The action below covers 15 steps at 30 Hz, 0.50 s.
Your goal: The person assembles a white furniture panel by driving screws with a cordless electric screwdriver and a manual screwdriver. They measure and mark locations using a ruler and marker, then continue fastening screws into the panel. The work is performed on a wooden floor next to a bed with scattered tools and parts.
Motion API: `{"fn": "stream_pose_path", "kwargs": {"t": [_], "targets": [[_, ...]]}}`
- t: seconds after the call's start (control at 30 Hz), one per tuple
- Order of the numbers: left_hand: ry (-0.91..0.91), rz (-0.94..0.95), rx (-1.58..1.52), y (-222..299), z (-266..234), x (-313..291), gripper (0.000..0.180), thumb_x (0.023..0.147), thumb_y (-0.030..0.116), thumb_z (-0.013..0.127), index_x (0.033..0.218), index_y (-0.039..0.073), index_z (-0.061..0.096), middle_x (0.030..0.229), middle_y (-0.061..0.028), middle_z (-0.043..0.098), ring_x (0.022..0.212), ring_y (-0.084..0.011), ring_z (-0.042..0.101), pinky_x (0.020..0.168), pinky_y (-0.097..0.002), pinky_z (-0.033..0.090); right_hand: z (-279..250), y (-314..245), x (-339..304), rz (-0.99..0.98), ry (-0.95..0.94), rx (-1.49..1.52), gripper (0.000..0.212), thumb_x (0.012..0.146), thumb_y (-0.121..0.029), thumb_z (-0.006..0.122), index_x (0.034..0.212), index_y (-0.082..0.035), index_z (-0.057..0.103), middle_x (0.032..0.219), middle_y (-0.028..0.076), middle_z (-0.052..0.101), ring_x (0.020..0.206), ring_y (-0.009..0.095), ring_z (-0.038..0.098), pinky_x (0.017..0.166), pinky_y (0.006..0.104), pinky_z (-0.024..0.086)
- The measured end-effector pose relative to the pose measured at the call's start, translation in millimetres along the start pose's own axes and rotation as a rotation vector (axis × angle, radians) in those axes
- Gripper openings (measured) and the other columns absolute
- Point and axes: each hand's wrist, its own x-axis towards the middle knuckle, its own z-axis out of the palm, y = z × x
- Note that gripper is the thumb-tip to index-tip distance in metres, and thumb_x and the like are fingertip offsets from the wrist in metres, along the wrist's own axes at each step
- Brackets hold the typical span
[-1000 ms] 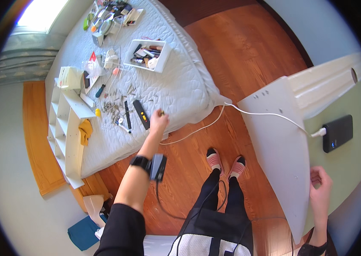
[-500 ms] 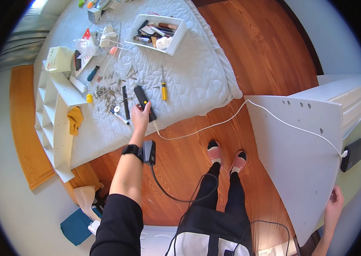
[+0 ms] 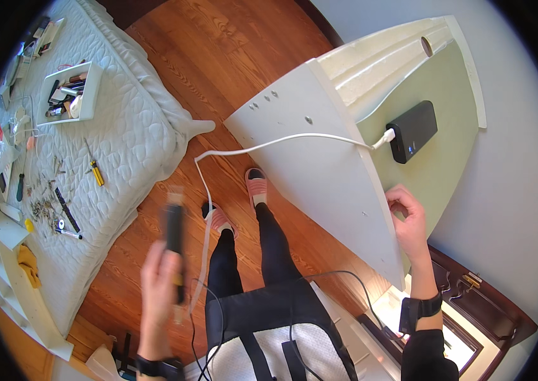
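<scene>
My left hand point(image 3: 159, 279), blurred by motion, grips a slim black electric screwdriver point(image 3: 174, 228) upright above the floor. A white cable point(image 3: 208, 209) hangs near its lower end and runs over the furniture to a black power bank point(image 3: 416, 130), where it is plugged in. The power bank lies on the greenish surface of a white furniture piece. My right hand point(image 3: 408, 219) has its fingers curled over the edge of the white panel point(image 3: 320, 178), below the power bank. Several screws are set in the panel's upper part.
On the bed point(image 3: 135, 127) lie a yellow-handled screwdriver point(image 3: 96, 173), loose screws point(image 3: 45, 208), a black strip point(image 3: 67, 209), a marker point(image 3: 69, 234) and a white box point(image 3: 94, 95) of small items. A white shelf unit point(image 3: 14, 279) stands at the bed's left. Dark cables cross my lap.
My left hand has lifted the black electric screwdriver off the bed and brought it over the floor. My view has turned right, toward the white panel. The right hand stays at its edge.
</scene>
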Motion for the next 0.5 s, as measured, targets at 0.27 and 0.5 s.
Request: {"fn": "stream_pose_path", "kwargs": {"t": [0.27, 0.5], "targets": [[-0.523, 0.260, 0.306, 35, 134, -21, 0.063, 0.094, 0.026, 0.063, 0.144, -0.001, 0.035, 0.116, -0.0270, 0.059, 0.102, -0.0369, 0.063, 0.088, -0.0374, 0.049, -6, -4, 7, -0.380, 0.017, -0.276, 0.019, 0.068, 0.004, 0.073, 0.080, -0.008, 0.066, 0.078, 0.001, 0.057, 0.080, 0.020, 0.052, 0.068, 0.0304, 0.041], [-0.533, 0.294, 0.418, 27, 150, -22, 0.063, 0.090, 0.022, 0.066, 0.143, 0.001, 0.040, 0.117, -0.0222, 0.063, 0.098, -0.0355, 0.066, 0.085, -0.0358, 0.051, -4, 16, 12, -0.448, 0.022, -0.224, 0.021, 0.065, 0.001, 0.074, 0.080, -0.011, 0.067, 0.079, 0.001, 0.055, 0.079, 0.020, 0.048, 0.073, 0.0307, 0.038]]}}
